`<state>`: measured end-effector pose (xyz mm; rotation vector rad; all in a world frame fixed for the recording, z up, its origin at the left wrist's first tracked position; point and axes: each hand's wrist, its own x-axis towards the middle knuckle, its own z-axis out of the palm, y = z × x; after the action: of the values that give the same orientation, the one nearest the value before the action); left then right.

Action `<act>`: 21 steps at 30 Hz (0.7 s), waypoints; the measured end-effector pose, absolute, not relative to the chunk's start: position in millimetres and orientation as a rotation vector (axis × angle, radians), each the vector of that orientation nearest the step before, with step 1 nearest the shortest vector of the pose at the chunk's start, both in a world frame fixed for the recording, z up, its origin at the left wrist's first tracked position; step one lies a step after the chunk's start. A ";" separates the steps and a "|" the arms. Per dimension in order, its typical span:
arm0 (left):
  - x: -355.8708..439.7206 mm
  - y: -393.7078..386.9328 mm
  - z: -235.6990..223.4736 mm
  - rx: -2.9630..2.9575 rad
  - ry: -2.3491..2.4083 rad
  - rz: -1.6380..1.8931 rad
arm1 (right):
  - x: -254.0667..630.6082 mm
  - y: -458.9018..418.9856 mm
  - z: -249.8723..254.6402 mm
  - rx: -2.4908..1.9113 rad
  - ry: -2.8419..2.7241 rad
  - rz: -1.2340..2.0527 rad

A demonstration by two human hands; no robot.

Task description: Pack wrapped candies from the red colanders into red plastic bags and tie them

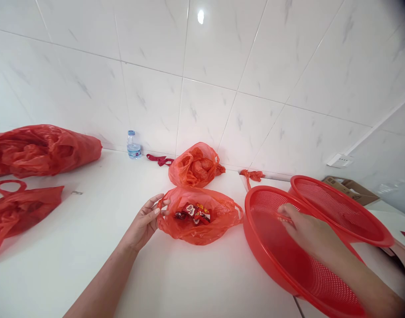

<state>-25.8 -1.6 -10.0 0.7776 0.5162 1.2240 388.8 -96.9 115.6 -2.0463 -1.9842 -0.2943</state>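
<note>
An open red plastic bag [202, 225] lies on the white table [123, 247] with small red wrapped candies [194, 213] inside. My left hand [146, 221] pinches the bag's left rim, holding it open. My right hand [303, 229] reaches down into a large red perforated basket [272, 251] at the right; its fingers curl downward and I cannot make out whether anything is in them.
A second red basket [341, 210] stands behind the first. Behind the open bag sits a knotted red bag [196, 167]. More red bags [40, 150] lie at the far left. A small water bottle [133, 145] stands by the tiled wall. A cardboard box [351, 189] is at the right.
</note>
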 end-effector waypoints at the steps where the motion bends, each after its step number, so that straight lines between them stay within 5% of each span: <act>1: -25.7 -1.6 -10.2 0.778 0.513 1.225 | 373.2 -101.7 121.6 -2.043 -2.039 -0.286; 21: -24.6 -5.6 -2.1 0.774 0.491 1.210 | 204.9 -44.3 47.8 -1.307 -2.112 0.536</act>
<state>-24.6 -5.6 -2.1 0.7742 0.4908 1.2096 204.9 -44.3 47.8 -1.3074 -2.1120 0.5362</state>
